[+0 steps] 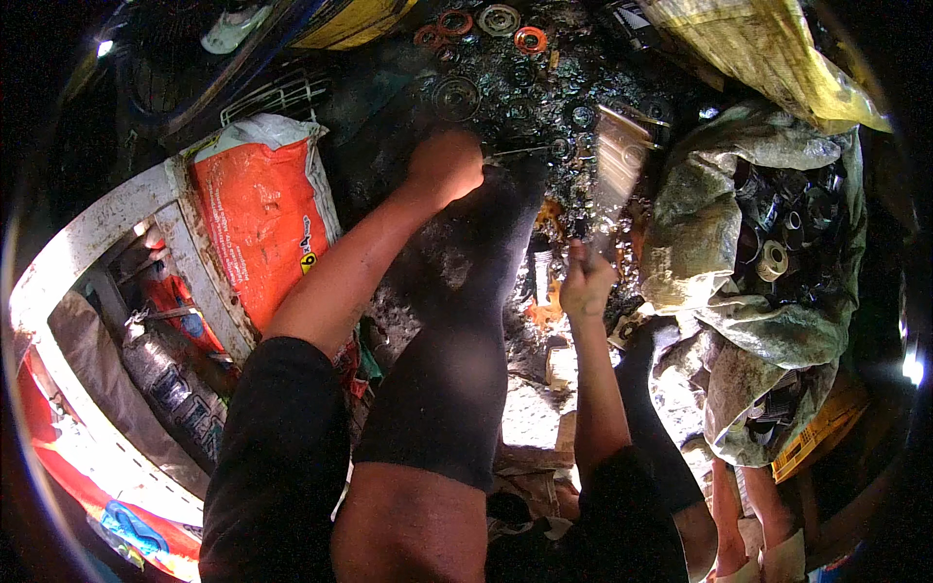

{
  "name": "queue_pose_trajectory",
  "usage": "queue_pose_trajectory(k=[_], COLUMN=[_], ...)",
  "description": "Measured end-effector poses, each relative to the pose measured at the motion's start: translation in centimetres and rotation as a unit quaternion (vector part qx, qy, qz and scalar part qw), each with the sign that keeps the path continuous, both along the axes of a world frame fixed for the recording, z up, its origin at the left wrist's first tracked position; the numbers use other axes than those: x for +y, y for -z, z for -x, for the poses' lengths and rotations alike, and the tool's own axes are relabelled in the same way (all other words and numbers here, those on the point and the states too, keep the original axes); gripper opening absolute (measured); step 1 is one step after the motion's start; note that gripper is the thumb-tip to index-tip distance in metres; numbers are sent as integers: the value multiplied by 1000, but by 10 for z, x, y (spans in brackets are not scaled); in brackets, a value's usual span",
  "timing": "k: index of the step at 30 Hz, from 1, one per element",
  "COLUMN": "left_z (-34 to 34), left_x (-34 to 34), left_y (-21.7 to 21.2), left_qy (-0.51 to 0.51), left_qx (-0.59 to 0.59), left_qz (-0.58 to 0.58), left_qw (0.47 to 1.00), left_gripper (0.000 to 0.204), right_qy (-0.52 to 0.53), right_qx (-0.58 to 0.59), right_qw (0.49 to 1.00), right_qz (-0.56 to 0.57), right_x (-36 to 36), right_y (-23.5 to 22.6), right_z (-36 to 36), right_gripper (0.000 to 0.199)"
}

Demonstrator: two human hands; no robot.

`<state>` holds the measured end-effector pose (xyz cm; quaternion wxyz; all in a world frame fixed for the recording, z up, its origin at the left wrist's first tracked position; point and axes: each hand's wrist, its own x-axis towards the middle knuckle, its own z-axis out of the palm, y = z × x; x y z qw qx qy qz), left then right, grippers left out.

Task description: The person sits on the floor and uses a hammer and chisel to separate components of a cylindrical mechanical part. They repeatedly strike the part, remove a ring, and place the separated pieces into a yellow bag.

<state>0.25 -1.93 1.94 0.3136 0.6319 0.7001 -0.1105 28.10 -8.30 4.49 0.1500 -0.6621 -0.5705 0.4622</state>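
My left hand (446, 165) is closed in a fist around a thin metal rod (517, 153), which points right toward small round parts on the dark, greasy ground. The kind of rod does not show. My right hand (588, 282) grips a tool whose broad, pale head (620, 160) is smeared by motion; it looks like a hammer, but its exact shape cannot be made out. That head is above and to the right of the rod's tip. A small ring-shaped metal part (560, 149) lies by the tip.
Orange and grey rings (531, 40) lie on the ground at the far side. To the right stands an open, dirty sack (695, 238) of dark metal parts. A rusty white frame (107, 238) and an orange-red bag (258, 223) are at left. Another person's feet (739, 559) show at lower right.
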Motion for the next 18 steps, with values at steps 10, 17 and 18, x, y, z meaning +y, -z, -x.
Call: queue_pose_trajectory(k=[10, 17, 18], left_z=[-1, -8, -1], left_x=[76, 97, 96], left_y=[-26, 28, 30], left_qy=[182, 147, 149], left_qx=[-51, -106, -131], left_qz=[-54, 116, 103], left_qw=[980, 977, 975], left_gripper=[40, 70, 71], right_qy=[130, 120, 132], right_qx=[-87, -140, -126], right_qw=[982, 977, 975], right_qz=[107, 111, 123], right_x=[-23, -54, -55], right_y=[7, 13, 12], right_z=[-49, -55, -54], right_gripper=[40, 46, 46])
